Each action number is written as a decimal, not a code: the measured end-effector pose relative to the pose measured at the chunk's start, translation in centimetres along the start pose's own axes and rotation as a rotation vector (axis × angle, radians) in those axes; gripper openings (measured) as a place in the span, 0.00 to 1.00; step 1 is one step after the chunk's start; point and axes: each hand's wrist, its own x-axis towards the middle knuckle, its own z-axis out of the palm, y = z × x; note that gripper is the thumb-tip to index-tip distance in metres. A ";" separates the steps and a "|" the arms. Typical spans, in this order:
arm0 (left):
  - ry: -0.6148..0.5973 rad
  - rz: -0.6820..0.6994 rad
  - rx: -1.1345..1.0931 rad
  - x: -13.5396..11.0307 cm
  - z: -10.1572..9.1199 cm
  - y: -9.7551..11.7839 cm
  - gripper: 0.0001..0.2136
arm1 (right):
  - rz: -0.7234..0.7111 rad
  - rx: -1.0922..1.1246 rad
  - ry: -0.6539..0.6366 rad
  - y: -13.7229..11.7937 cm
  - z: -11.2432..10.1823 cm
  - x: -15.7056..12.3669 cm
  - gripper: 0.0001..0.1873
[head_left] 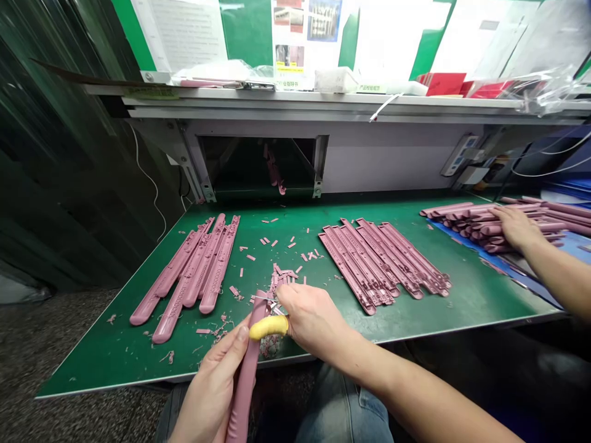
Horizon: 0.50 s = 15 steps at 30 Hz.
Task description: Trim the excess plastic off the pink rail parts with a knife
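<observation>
- Left hand (213,384): fingers curled closed around a pink plastic strip (247,375), which stands tilted upward
- Right hand (314,318): closed on small scissors (264,299), blades at the strip's top end, touching a yellow rubber piece (268,328)
- Both forearms reach forward over a green workbench (92,363), strewn with pink trimmings (281,277)
- Co-worker's hand (517,226) rests on a pink bar pile (489,224)

Single head-worn cam on my feed, facing forward and down, close over the green workbench mat (106,363).
</observation>
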 end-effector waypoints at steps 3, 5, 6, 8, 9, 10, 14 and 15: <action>-0.017 -0.008 -0.036 0.0 0.2 0.2 0.21 | 0.001 -0.015 -0.010 -0.2 -0.4 -0.2 0.15; -0.043 -0.003 -0.046 0.0 0.3 0.4 0.19 | 0.003 -0.021 0.016 -0.2 -0.7 -0.2 0.15; -0.053 0.002 -0.050 0.0 0.3 0.4 0.19 | 0.007 -0.025 0.032 -0.2 -0.8 -0.2 0.15; -0.057 0.008 -0.054 0.0 0.3 0.5 0.18 | 0.016 -0.038 0.061 -0.1 -1.2 0.0 0.16; -0.055 0.005 -0.053 0.1 0.3 0.5 0.18 | 0.017 -0.046 0.067 0.0 -1.3 0.1 0.16; -0.054 0.002 -0.049 0.1 0.3 0.5 0.18 | 0.016 -0.055 0.066 0.0 -1.5 0.2 0.16; -0.022 0.063 -0.038 0.2 0.7 0.7 0.14 | -0.020 -0.038 0.012 -0.5 -1.9 -0.1 0.13; -0.019 0.097 -0.045 0.3 0.9 1.0 0.12 | -0.045 -0.011 -0.002 -1.0 -1.9 -0.4 0.13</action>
